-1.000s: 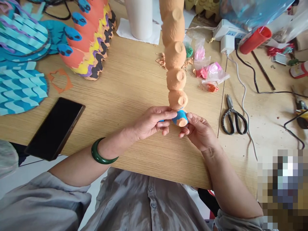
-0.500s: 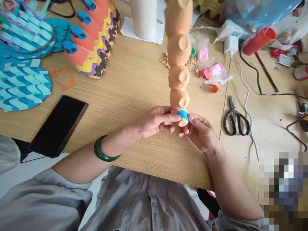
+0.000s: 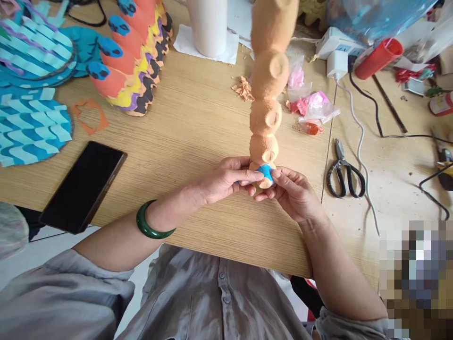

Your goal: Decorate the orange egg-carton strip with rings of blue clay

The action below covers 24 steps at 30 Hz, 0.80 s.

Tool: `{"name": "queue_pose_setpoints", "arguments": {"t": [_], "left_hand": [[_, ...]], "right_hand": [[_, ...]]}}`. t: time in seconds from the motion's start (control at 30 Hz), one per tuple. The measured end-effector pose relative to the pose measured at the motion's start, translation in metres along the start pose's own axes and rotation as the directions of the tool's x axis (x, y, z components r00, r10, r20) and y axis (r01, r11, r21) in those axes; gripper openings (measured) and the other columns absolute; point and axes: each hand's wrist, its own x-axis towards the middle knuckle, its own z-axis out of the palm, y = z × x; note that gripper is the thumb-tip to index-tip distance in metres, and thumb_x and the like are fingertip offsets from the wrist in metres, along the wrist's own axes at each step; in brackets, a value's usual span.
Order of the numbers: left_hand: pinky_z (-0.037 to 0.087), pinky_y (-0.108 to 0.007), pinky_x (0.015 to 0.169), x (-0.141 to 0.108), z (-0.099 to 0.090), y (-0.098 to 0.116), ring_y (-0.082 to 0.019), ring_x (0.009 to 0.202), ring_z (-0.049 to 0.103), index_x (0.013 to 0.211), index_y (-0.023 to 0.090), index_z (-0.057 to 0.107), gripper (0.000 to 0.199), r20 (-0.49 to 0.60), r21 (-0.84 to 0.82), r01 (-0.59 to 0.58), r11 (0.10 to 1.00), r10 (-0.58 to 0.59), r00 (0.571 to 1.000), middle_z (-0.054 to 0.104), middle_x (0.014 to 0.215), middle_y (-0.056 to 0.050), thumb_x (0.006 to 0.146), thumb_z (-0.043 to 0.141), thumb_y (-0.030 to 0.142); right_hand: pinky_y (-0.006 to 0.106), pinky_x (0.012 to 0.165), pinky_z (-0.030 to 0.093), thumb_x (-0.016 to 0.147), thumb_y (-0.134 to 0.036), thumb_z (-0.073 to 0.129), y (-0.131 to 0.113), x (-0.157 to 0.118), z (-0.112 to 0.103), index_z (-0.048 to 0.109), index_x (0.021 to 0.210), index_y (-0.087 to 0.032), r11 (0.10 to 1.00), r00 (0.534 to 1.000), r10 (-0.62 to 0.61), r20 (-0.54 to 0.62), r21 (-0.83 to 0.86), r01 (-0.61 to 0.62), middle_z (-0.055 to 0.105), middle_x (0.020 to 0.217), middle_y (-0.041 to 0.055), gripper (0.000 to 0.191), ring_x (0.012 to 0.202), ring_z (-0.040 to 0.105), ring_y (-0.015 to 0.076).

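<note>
A light wood table [image 3: 198,118] carries a black phone [image 3: 82,187] and black-handled scissors [image 3: 339,163].

no legible text, labels or numbers, nothing readable in view

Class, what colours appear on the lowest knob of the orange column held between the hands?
Orange knob, bright blue patch; clearest in the head view.

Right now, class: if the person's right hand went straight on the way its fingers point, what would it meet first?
The blue patch on the end of the knobbly orange column, which the right hand seems to touch, though depth is unclear.
</note>
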Motion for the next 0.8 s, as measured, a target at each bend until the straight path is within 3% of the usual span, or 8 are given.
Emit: {"name": "queue_pose_setpoints", "arguments": {"t": [0.17,0.3,0.43,0.5,0.6,0.8], "left_hand": [[0.052,-0.022,0.060,-0.0002,0.0009,0.0025,-0.006,0.057,0.052,0.083,0.012,0.072,0.020,-0.044,-0.066,-0.007,0.998,0.004,0.999,0.067,0.074,-0.001,0.078,0.083,0.028],[0.048,-0.019,0.053,0.0006,0.0013,0.0031,-0.004,0.054,0.047,0.080,0.011,0.071,0.030,-0.121,-0.040,0.010,0.999,-0.015,0.993,0.066,0.072,-0.001,0.078,0.087,0.036],[0.051,-0.018,0.055,0.0017,0.0000,0.0015,-0.003,0.053,0.043,0.078,0.010,0.073,0.031,-0.129,-0.072,0.000,0.997,-0.010,0.992,0.065,0.071,0.000,0.078,0.088,0.038],[0.052,-0.017,0.054,0.0023,0.0000,0.0005,-0.002,0.052,0.042,0.078,0.010,0.073,0.031,-0.121,-0.101,-0.004,0.995,-0.008,0.993,0.063,0.069,0.001,0.078,0.089,0.037],[0.053,-0.016,0.053,0.0031,0.0012,-0.0002,-0.002,0.051,0.042,0.077,0.010,0.072,0.031,-0.127,-0.138,0.001,0.990,-0.019,0.992,0.062,0.068,0.002,0.075,0.092,0.034],[0.054,-0.015,0.050,0.0027,0.0023,0.0049,0.001,0.045,0.033,0.080,0.009,0.073,0.022,-0.127,-0.262,0.039,0.964,-0.075,0.989,0.058,0.064,0.005,0.082,0.086,0.026]], "right_hand": [[0.035,0.078,0.072,0.087,-0.048,0.082,0.0008,-0.0013,-0.0022,0.079,0.088,-0.019,0.999,0.999,-0.034,0.025,-0.026,0.034,0.074,0.073,0.0004,0.029,0.067,0.075,0.0140],[0.036,0.077,0.072,0.091,-0.045,0.079,0.0020,-0.0009,-0.0041,0.078,0.090,-0.017,1.000,0.998,-0.010,0.055,-0.009,0.010,0.072,0.075,0.0018,0.028,0.073,0.074,0.0150],[0.033,0.067,0.072,0.090,-0.048,0.078,0.0042,0.0013,-0.0045,0.077,0.093,-0.015,0.997,0.996,-0.015,0.088,0.079,0.008,0.075,0.081,0.0041,0.033,0.075,0.073,0.0154],[0.029,0.065,0.071,0.088,-0.047,0.081,0.0052,0.0019,-0.0040,0.076,0.090,-0.016,0.996,0.998,-0.020,0.062,0.089,0.015,0.073,0.075,0.0011,0.031,0.069,0.070,0.0125],[0.024,0.066,0.070,0.083,-0.039,0.087,0.0050,0.0017,-0.0032,0.076,0.084,-0.017,0.996,1.000,0.007,0.024,0.085,-0.009,0.068,0.065,-0.0037,0.025,0.059,0.065,0.0075],[0.021,0.068,0.070,0.078,-0.037,0.092,0.0019,0.0023,-0.0063,0.078,0.081,-0.017,0.979,1.000,0.011,0.029,0.202,-0.016,0.071,0.068,-0.0034,0.025,0.061,0.067,0.0069]]}}
